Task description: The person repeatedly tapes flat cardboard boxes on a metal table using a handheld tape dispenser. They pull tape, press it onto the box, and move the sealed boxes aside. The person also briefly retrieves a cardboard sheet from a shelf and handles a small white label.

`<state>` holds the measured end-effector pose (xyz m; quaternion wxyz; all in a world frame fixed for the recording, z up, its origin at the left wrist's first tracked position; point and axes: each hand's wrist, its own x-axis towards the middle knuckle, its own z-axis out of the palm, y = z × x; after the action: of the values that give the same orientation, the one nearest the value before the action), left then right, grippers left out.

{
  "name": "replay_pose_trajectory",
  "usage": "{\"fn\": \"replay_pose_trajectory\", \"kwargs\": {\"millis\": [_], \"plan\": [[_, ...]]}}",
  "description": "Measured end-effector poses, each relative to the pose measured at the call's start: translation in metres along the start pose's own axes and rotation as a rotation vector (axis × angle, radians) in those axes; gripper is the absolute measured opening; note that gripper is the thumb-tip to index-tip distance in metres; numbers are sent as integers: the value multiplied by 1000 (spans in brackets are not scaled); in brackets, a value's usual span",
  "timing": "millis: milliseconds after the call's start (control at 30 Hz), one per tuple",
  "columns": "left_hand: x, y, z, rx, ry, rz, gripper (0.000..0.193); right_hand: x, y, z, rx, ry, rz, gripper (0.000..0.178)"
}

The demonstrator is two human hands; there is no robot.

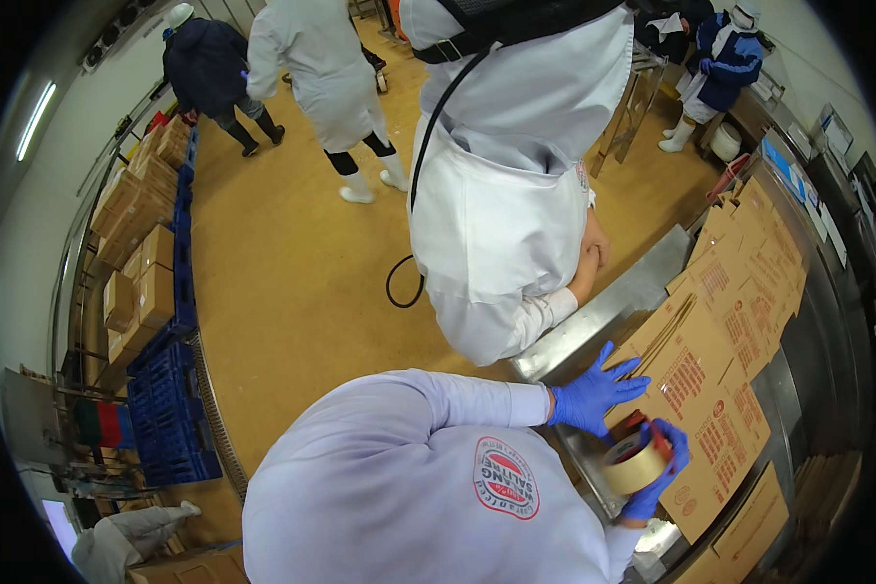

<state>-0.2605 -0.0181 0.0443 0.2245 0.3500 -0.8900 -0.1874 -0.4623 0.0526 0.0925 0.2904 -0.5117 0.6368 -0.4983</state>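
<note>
My left hand (592, 394), in a blue glove, has its fingers spread at the edge of a stack of flattened cardboard boxes (696, 375). It is open and touches the cardboard near the folded edges. My right hand (668, 467), also gloved in blue, is wrapped round a tape dispenser (636, 428) with red parts. A wide roll of tan packing tape (638, 471) sits on the dispenser, next to my left fingers. The flat boxes are brown with red print, and they overlap along a metal table (547, 362).
A co-worker in a white coat (492, 234) stands close beyond my left arm, hands together near the table. More people stand further off, one in a dark jacket (204, 63). Packed cartons (151, 282) and blue pallets (170, 414) line the left wall. More cardboard (749, 526) lies at the lower right.
</note>
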Motion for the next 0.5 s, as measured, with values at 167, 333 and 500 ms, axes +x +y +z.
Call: {"fn": "replay_pose_trajectory", "kwargs": {"millis": [167,333,500], "plan": [[-2,4,-24,-61,-82,-64,113,71,1,5,-76,-433,-159,24],[-7,13,-38,-61,-98,-65,113,93,-28,14,-193,-783,-353,35],[-6,15,-37,36,-113,-53,115,75,-65,-8,426,-831,-426,49]]}}
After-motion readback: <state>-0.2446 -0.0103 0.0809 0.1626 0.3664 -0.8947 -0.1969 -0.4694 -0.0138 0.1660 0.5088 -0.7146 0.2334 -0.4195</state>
